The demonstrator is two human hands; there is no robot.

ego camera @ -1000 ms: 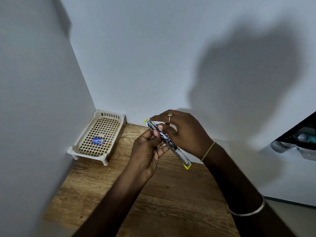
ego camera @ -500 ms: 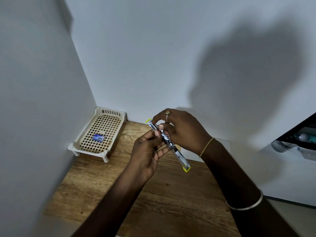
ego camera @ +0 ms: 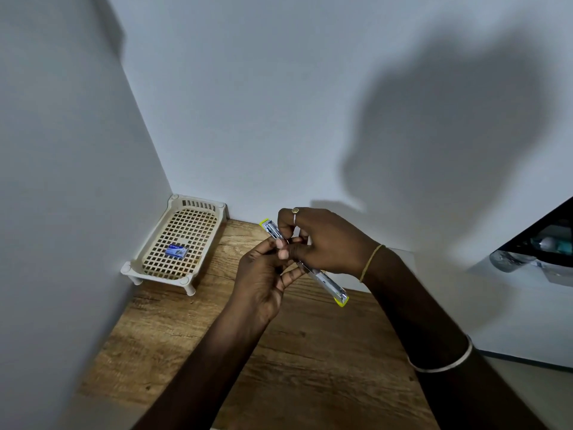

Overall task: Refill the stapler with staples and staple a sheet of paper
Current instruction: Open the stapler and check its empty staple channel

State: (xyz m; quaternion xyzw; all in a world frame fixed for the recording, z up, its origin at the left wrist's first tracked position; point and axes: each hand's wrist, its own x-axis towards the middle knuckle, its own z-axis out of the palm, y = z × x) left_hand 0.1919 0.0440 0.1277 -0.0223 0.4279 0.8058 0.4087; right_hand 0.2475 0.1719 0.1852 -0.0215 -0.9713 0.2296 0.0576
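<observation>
Between both hands (ego camera: 297,256): opened stapler (ego camera: 325,282).

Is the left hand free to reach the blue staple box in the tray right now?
Probably not yet. The left hand is busy gripping the stapler together with the right hand. The path to the staple box in the tray looks unobstructed otherwise.

Both hands cover the stapler's (ego camera: 325,282) middle; print on the small blue box (ego camera: 176,251) is too small to read.
</observation>
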